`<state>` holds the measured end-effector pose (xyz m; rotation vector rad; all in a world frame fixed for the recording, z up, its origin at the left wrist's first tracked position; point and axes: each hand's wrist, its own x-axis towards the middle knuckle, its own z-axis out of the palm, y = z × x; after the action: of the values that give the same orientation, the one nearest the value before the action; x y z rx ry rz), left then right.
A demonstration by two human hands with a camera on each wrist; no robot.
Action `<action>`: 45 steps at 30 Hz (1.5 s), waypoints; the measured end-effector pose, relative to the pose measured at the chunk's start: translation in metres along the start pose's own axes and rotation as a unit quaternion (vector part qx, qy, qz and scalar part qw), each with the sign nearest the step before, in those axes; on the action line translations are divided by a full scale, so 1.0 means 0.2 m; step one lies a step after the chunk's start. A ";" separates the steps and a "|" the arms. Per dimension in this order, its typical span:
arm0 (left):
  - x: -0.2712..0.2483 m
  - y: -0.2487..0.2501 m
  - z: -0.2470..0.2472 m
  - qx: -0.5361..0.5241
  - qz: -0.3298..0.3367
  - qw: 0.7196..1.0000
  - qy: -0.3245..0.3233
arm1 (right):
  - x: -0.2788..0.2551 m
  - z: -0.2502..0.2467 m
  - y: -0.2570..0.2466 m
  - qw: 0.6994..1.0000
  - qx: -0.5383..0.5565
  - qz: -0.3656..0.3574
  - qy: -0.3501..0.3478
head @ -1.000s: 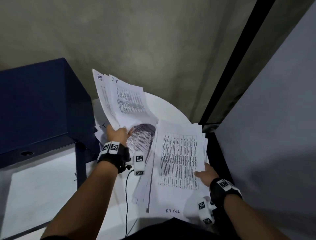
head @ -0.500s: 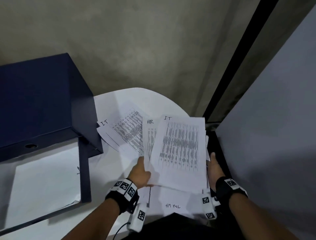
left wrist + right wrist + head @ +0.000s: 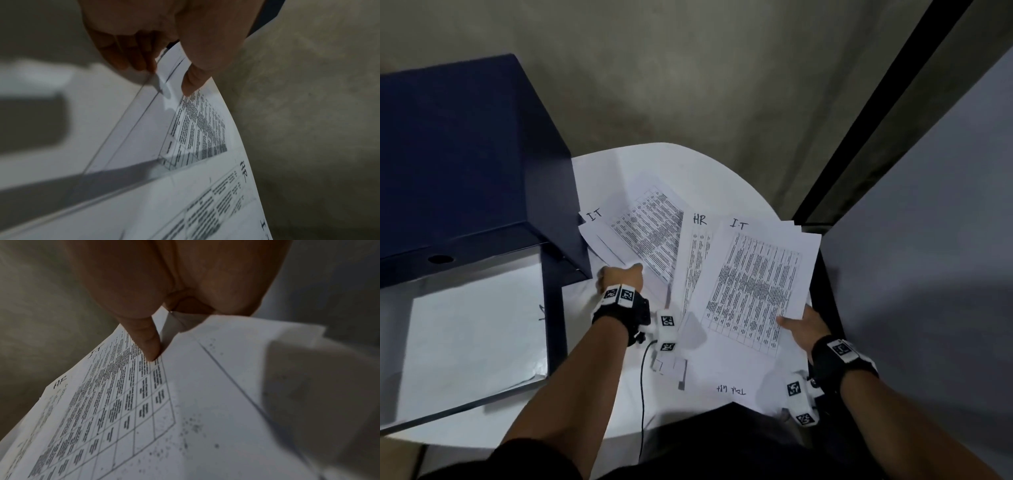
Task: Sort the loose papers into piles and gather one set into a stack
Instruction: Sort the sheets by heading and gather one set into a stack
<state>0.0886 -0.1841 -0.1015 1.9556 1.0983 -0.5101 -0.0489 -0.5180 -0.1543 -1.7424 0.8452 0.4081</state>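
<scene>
Printed sheets lie fanned on a round white table. My left hand pinches the near corner of the leftmost sheet marked IT; in the left wrist view the thumb lies on top of that IT sheet and the fingers are under it. My right hand holds the near right corner of a pile topped by another IT sheet, with its thumb on top. An HR sheet sticks out from under that top sheet on its left.
An open dark blue box file fills the left side, with a white sheet in its lower half. A handwritten sheet lies nearest me. A black cable hangs from my left wrist. A grey partition stands on the right.
My left hand carried the HR and IT sheets down onto the right pile, let go, and moved left to the IT sheet. My right hand took hold of the pile's corner.
</scene>
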 end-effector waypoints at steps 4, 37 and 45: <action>0.06 0.08 0.00 -0.035 0.006 0.998 -0.048 | -0.01 0.00 -0.01 1.000 -0.007 -0.006 -0.002; -0.32 -0.05 0.12 0.256 0.328 0.896 -0.155 | -0.14 -0.02 -0.22 0.982 0.166 0.080 -0.051; -0.21 -0.16 0.15 0.323 0.342 0.865 -0.173 | -0.17 -0.01 -0.21 0.997 -0.026 -0.062 -0.046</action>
<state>0.0407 -0.2217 -0.1048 2.5005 -0.0669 -0.8465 -0.0415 -0.5022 -0.1033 -1.7996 0.6618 0.4258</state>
